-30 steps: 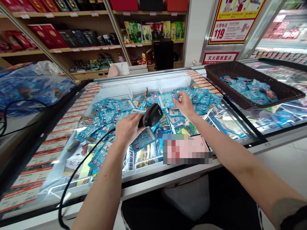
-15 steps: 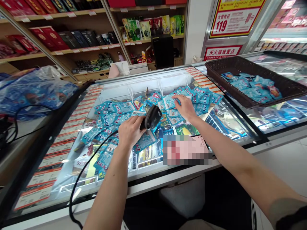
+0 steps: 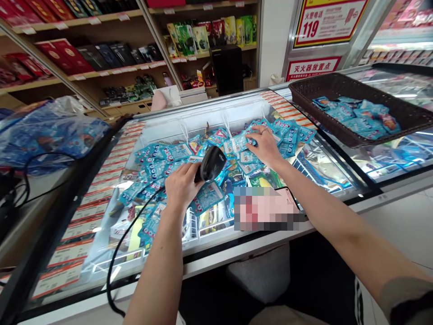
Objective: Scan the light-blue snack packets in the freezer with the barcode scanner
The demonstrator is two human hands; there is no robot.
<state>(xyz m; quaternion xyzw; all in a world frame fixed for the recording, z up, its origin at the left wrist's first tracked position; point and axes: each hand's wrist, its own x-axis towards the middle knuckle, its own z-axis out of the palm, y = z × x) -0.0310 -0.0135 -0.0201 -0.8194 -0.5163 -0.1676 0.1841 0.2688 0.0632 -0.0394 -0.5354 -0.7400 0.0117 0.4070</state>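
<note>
My left hand (image 3: pixel 182 185) is wrapped round the grip of a black corded barcode scanner (image 3: pixel 214 163), whose head points right over the packets. Thumb and fingers of my right hand (image 3: pixel 264 145) pinch the right edge of a blue snack packet (image 3: pixel 237 142) that lies with its barcode side up. Another blue packet (image 3: pixel 249 158) with a printed barcode lies just below that hand. Many similar packets (image 3: pixel 152 164) are spread over the glass top on both sides, and one (image 3: pixel 208 197) lies under the scanner. My fingers hide part of the pinched packet's edge.
A glass-topped freezer (image 3: pixel 111 243) carries all this. At its front edge lies a phone (image 3: pixel 289 198), its screen blurred out. A brown basket (image 3: pixel 341 133) with more blue packets stands right; a plastic bag (image 3: pixel 57 131) lies left. The scanner cord (image 3: pixel 126 230) loops beside my left arm. Stocked shelves stand behind.
The scanner has shifted slightly left in my left hand. My right hand has moved a little to the right, still at the packets. The view has tilted slightly.
</note>
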